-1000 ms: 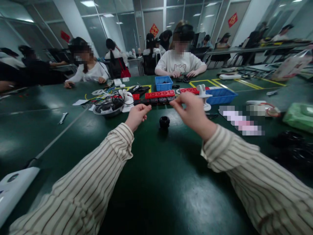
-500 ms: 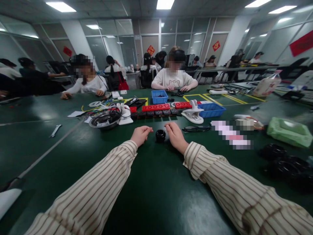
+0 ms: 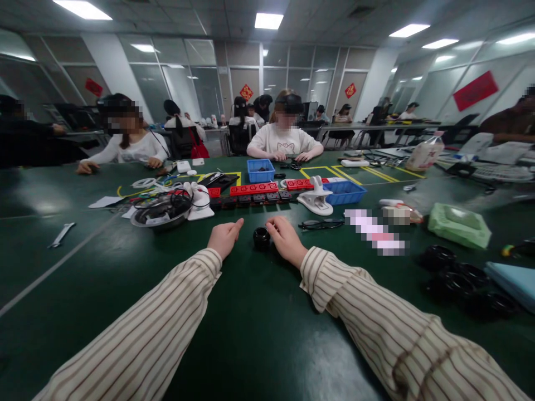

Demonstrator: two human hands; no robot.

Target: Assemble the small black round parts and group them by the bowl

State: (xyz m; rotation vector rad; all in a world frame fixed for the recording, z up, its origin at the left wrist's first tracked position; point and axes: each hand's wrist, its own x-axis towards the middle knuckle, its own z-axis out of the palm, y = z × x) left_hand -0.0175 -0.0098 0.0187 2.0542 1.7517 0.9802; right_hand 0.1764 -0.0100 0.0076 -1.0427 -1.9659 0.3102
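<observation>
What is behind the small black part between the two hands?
Behind the black part, green tabletop shows, then black modules and a red strip. The part itself hides the tabletop directly behind it.

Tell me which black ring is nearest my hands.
The lone black ring between your left hand and right hand, close beside the right one; the other black rings sit clustered off to the right.

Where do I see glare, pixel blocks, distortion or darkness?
Head view: whitish glare on the green table, lower right; head view: pixel blocks over a pinkish item and faces; head view: striped sleeves widening toward the bottom, likely lens distortion; head view: central black ring too dark for fine detail.
</observation>
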